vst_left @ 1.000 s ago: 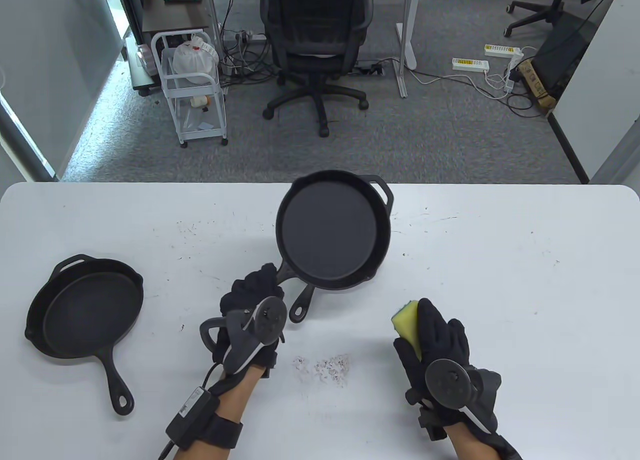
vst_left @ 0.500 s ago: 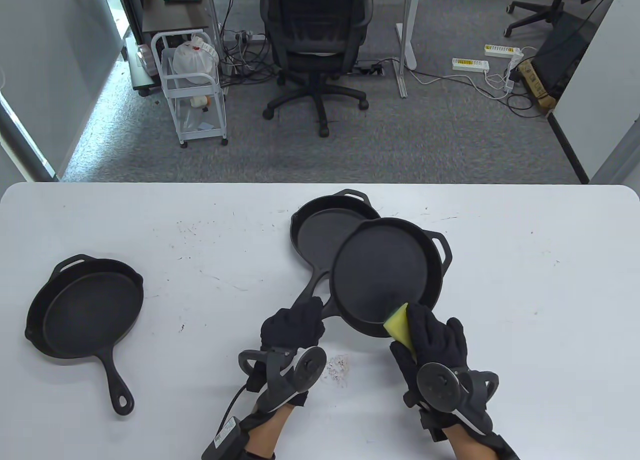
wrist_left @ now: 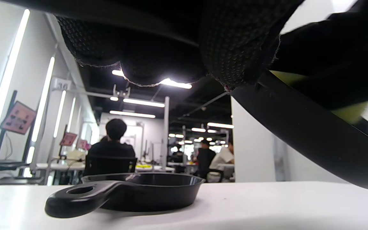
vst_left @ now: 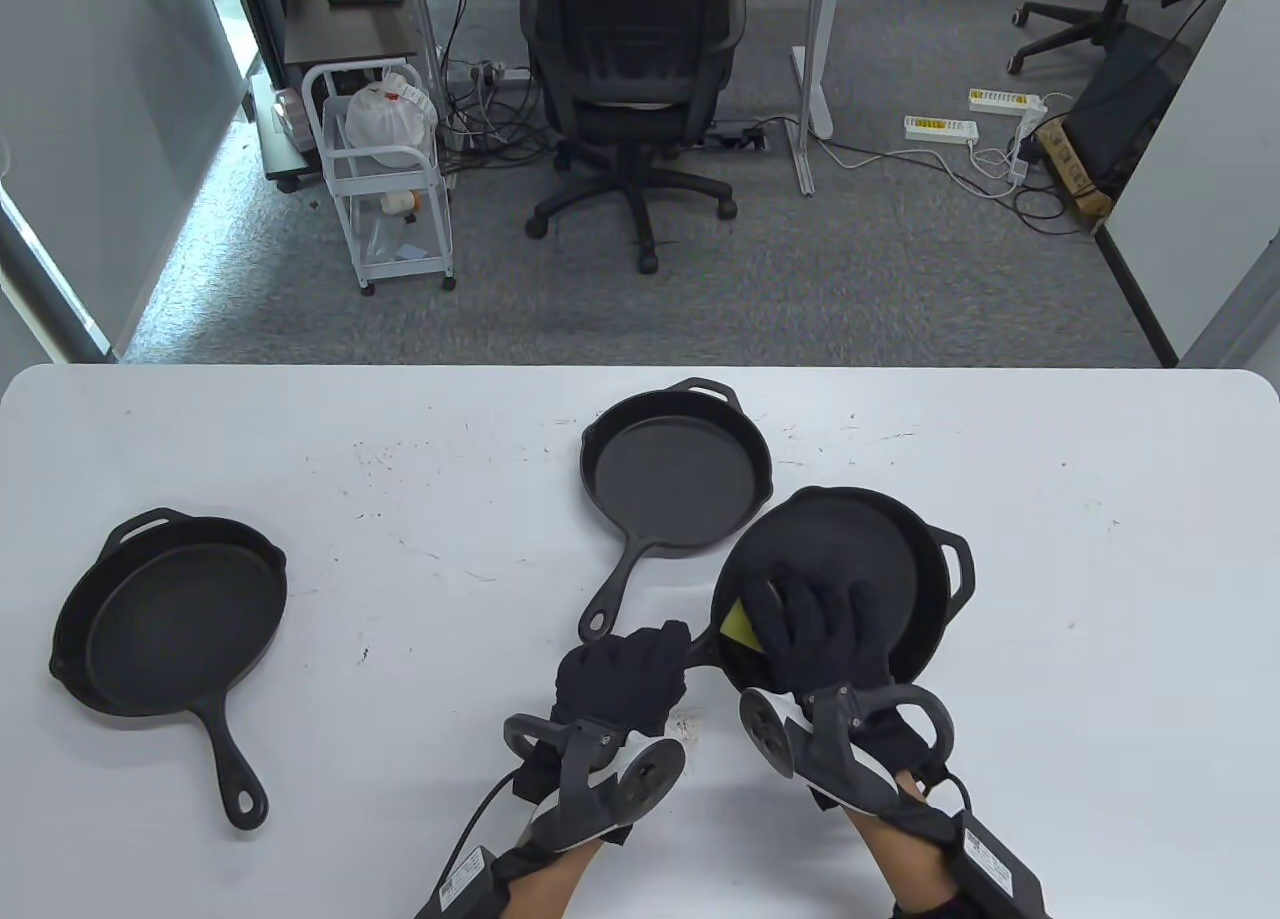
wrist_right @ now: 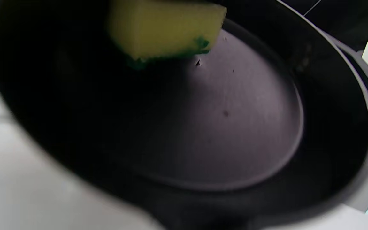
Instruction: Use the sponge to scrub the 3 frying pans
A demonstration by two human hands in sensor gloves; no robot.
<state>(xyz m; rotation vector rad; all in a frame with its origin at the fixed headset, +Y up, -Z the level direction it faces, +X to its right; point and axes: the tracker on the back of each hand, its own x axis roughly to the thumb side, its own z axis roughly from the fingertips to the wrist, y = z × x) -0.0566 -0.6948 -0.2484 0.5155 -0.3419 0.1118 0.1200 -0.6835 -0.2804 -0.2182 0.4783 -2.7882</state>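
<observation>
Frying pans, three in all: the held pan (vst_left: 850,569) is lifted and tilted off the desk (vst_left: 1050,559), the middle pan (vst_left: 675,479) lies flat on the desk just up-left of it, and the left pan (vst_left: 170,614) sits well apart toward the desk's left edge. Left hand (vst_left: 625,674) has its fingers curled round the held pan's handle, which runs out from the pan's lower-left rim toward the person; that is the pan's long axis. Right hand (vst_left: 815,629) lies inside the held pan at its near-left part, fingers pressing the sponge (vst_left: 738,623) down against the cooking surface; whether they curl round the sponge or lie flat on it cannot be told from above. Right wrist view shows the sponge (wrist_right: 164,28) yellow with a green scouring face downward, and most of the pan floor stretching beyond it, dotted with a few dark specks. Left wrist view shows the held pan's rim (wrist_left: 305,127) raised above the desk and the middle pan (wrist_left: 145,191) resting behind. Judgement: scrubbing of this pan is under way; unscrubbed floor lies up-right of the sponge, away from the handle, so strokes should run that way while the left grip braces the handle against tipping. The other two pans are untouched now.
</observation>
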